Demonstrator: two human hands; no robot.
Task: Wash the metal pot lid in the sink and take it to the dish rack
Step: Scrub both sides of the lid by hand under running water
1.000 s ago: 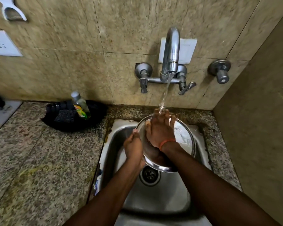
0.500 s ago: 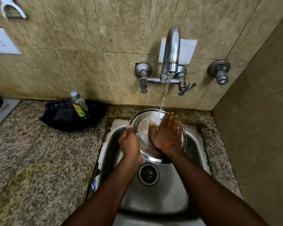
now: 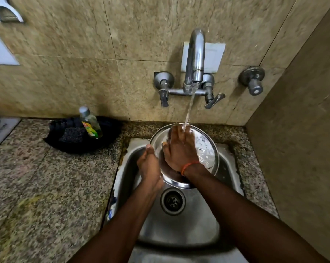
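A round shiny metal pot lid (image 3: 207,150) is held tilted over the steel sink (image 3: 179,230), under a stream of water from the tap (image 3: 195,59). My left hand (image 3: 149,166) grips the lid's left rim. My right hand (image 3: 180,149) lies flat on the lid's inner face, fingers spread, with water running over the fingertips. An orange band sits on that wrist. The lid's lower part is hidden behind my hands.
A black dish (image 3: 84,137) with a scrub pad and a bottle of dish soap (image 3: 90,123) stands on the granite counter (image 3: 46,186) left of the sink. The drain (image 3: 172,201) lies below the lid. A tiled wall closes the right side. No dish rack is in view.
My right hand slid left and up across the lid, fingertips now under the stream. The lid shifted slightly between the frames; my left hand kept its grip on the rim.
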